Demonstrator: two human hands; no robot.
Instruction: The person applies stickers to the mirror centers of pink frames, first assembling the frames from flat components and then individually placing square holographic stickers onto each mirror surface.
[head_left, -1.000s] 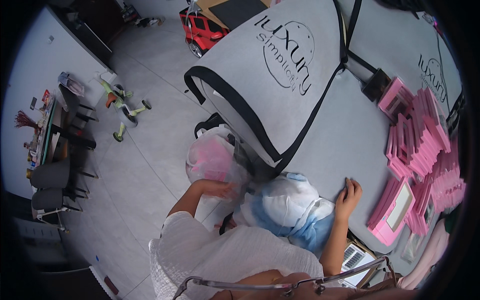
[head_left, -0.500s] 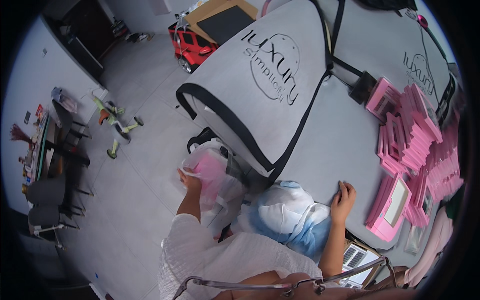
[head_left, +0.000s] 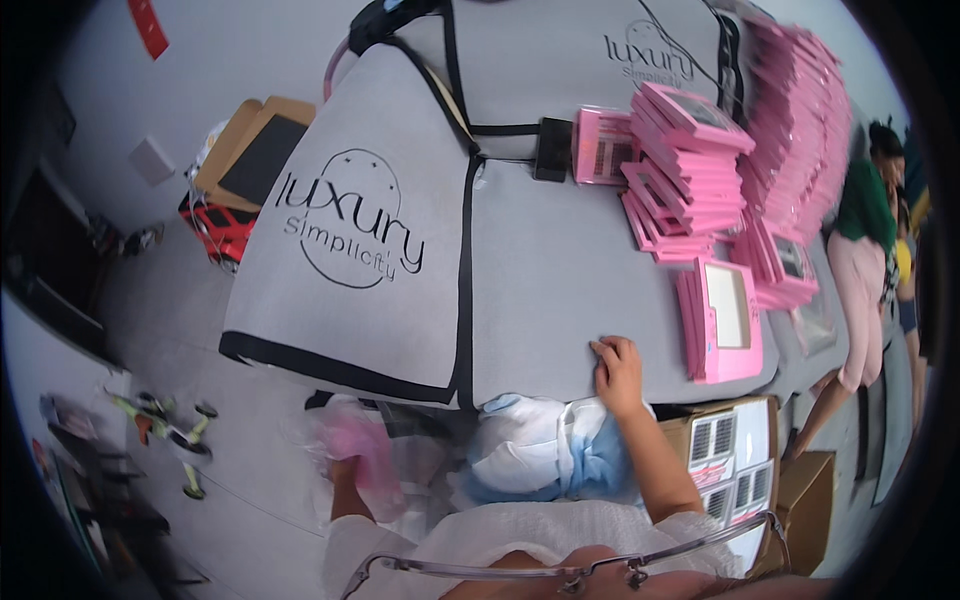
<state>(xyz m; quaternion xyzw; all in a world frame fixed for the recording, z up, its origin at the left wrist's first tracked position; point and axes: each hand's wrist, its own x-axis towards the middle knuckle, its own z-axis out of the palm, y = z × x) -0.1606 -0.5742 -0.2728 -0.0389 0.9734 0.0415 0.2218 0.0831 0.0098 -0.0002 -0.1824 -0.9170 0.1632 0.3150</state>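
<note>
My left hand [head_left: 343,468] is down at a translucent plastic bag [head_left: 400,470] with something pink [head_left: 362,450] in it. The hand is smeared by motion and its fingers are hidden in the plastic. On the grey padded seat [head_left: 540,270] rests my right hand [head_left: 620,375], fingers loosely bent and apart, holding nothing. Between my forearms is a hooded-looking bundle of white and pale-blue cloth [head_left: 530,445]. To the right of my right hand stand flat pink window boxes [head_left: 727,310], with stacks of pink boxes [head_left: 690,170] behind them.
A black box [head_left: 553,150] lies at the back of the seat. An open carton [head_left: 780,470] with printed white packs is at the right, beside a person in pink trousers [head_left: 858,300]. A small green tricycle [head_left: 170,430] and a red toy car [head_left: 218,228] stand on the floor.
The view has swung to the right, bringing the carton and another person into sight. My left hand has gone lower into the plastic bag. My right hand stays on the seat.
</note>
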